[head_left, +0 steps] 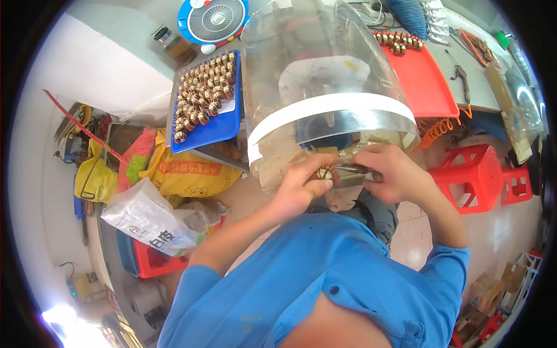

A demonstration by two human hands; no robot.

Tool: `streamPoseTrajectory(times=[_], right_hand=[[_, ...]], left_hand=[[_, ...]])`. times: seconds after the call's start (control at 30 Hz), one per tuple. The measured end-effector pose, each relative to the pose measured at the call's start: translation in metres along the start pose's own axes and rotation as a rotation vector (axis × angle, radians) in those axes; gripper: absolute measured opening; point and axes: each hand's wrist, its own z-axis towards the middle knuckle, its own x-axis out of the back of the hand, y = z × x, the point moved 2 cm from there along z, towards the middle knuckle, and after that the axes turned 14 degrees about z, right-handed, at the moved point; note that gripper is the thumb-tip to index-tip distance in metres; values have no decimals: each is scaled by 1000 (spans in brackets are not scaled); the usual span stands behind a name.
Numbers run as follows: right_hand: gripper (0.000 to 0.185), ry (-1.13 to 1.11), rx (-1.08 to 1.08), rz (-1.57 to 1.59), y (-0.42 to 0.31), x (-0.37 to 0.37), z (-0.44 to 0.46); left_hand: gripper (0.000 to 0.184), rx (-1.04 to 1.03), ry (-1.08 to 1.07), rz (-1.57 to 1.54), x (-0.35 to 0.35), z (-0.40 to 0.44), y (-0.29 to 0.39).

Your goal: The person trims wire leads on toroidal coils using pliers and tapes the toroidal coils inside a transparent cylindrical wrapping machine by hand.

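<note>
My left hand (301, 184) pinches a small round coil (324, 174) with cream wrapping and thin wires standing up from it. My right hand (394, 170) is closed around a metal hand tool (357, 170), whose tip points left and reaches the coil. Both hands are just below the open front rim of a large clear plastic cover (332, 104) with a white band. On the left, a blue tray (209, 134) holds rows of similar coils. A red tray (426, 81) at the right has several more at its far end.
A jar (174, 46) and a round blue-rimmed device (217, 18) stand at the back left. Red stools (473, 177) are on the right. Yellow bags (188, 174) and a white sack (152, 216) lie at the left. An orange coiled hose (435, 132) hangs under the red tray.
</note>
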Motion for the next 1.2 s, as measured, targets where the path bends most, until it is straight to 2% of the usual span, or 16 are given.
streamPoseTrajectory(times=[0.1, 0.47, 0.57, 0.67, 0.87, 1.1, 1.2], right_hand=[[33, -136, -122, -65, -6, 5, 4], [32, -156, -108, -102, -4, 1, 5], [34, -159, -131, -113, 1, -1, 4], [36, -180, -189, -101, 1, -1, 2], [41, -91, -85, -85, 4, -9, -11], [39, 68, -20, -2, 4, -8, -4], [39, 22, -98, -47, 6, -9, -5]], left_hand=[[44, -50, 23, -10, -5, 0, -3], [47, 10, 31, 5, -6, -1, -1], [53, 0, 24, -79, -7, -2, 0], [52, 40, 89, -245, -10, -5, 0], [35, 89, 157, -422, -12, -12, 2], [27, -13, 197, -268, -10, -6, -13], [23, -86, 262, -238, -9, -7, -12]])
